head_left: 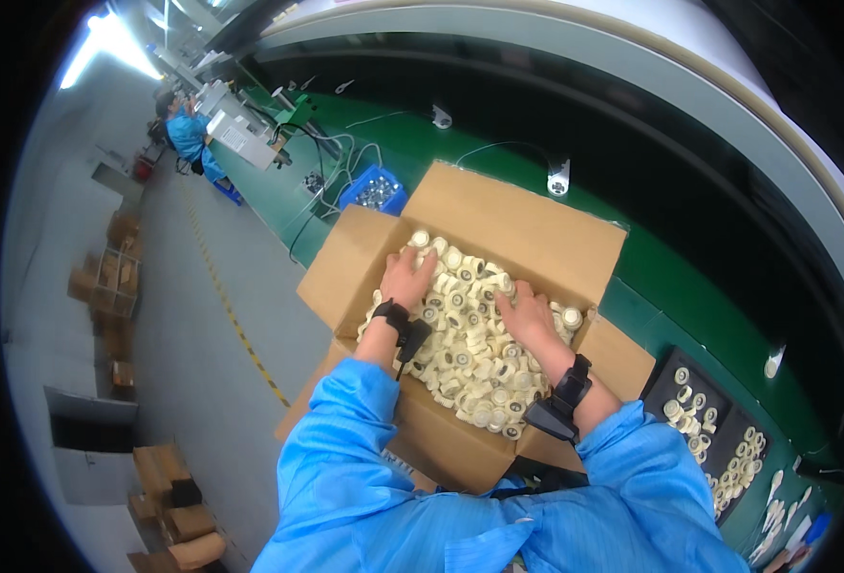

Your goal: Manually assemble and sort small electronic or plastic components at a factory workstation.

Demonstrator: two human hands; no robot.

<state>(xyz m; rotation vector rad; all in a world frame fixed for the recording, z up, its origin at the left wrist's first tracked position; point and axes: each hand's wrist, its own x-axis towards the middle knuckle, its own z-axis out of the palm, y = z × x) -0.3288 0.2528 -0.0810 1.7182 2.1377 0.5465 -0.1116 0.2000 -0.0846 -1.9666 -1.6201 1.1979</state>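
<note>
An open cardboard box [517, 212] stands in front of me with its flaps folded out. Small cream-coloured round plastic parts [465, 334], many with grey ring-like centres, fill it in a loose heap. My left hand [406, 281] rests on the heap by the box's left wall, fingers apart and touching parts near the far corner. Toward the right side, my right hand [531, 317] lies on the parts, thumb spread from the fingers. Neither hand visibly grips a part, though some fingertips are hidden among them. A black strapped device is on each wrist.
A blue bin [374, 189] of small metal pieces sits beyond the box on the green bench [646, 320]. At right, black trays [675, 368] carry more cream parts, near white spoon-shaped pieces [773, 511]. A person in blue [188, 134] sits far left; cartons [159, 477] line the floor.
</note>
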